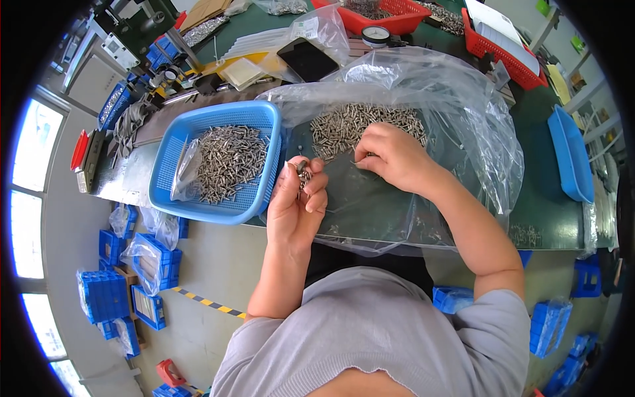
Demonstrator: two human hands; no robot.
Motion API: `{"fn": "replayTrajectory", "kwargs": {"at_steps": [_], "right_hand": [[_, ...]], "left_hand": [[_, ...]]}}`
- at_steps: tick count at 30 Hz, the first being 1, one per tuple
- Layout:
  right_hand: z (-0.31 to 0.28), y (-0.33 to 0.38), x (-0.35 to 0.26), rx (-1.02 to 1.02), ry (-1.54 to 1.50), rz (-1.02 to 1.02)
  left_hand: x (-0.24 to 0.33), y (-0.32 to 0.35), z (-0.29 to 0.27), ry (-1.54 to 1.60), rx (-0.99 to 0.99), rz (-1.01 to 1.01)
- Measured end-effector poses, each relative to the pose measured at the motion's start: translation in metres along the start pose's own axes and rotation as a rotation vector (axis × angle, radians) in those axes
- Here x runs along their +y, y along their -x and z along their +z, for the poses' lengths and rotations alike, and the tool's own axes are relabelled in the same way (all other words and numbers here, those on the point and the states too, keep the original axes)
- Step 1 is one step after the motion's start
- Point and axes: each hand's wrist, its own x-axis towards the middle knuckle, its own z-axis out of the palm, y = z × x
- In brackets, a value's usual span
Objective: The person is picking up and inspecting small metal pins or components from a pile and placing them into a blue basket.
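Note:
My left hand (pixel 299 192) is palm up beside the blue basket, its fingers curled round several small metal pins (pixel 304 176). My right hand (pixel 391 156) reaches over the near edge of a heap of similar pins (pixel 350 127), thumb and fingertips pressed together. Whatever is between those fingertips is too small to make out. The heap lies on a clear plastic sheet (pixel 456 132) spread over the table. At the left, the blue basket (pixel 272 122) contains another pile of pins (pixel 231 159) and a clear plastic bag (pixel 188 169).
Behind the heap lie a black phone (pixel 307 59) and a round dial gauge (pixel 376 36). Red baskets (pixel 423 14) stand at the back. A machine (pixel 142 33) occupies the far left, and a blue tray (pixel 570 155) sits at the right table edge. Blue crates (pixel 106 294) are on the floor.

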Motion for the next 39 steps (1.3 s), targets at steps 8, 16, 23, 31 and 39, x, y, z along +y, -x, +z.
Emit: {"fn": "replayTrajectory", "kwargs": {"at_steps": [8, 16, 23, 31, 39], "right_hand": [[-0.015, -0.001, -0.007, -0.035, -0.825, 0.391], [-0.007, 0.0, -0.021, -0.085, -1.055, 0.414], [-0.002, 0.001, -0.018, -0.029, -0.93, 0.4], [-0.008, -0.002, -0.015, -0.071, -0.862, 0.384], [-0.007, -0.002, -0.012, -0.117, -0.788, 0.353]], "left_hand": [[-0.025, 0.002, 0.008, -0.309, 0.158, -0.127], [-0.024, -0.011, 0.008, -0.344, 0.153, -0.256], [-0.02, -0.018, 0.009, -0.288, 0.259, -0.273], [-0.018, -0.018, 0.01, -0.317, 0.282, -0.281], [-0.017, -0.018, 0.012, -0.354, 0.304, -0.32]]}}
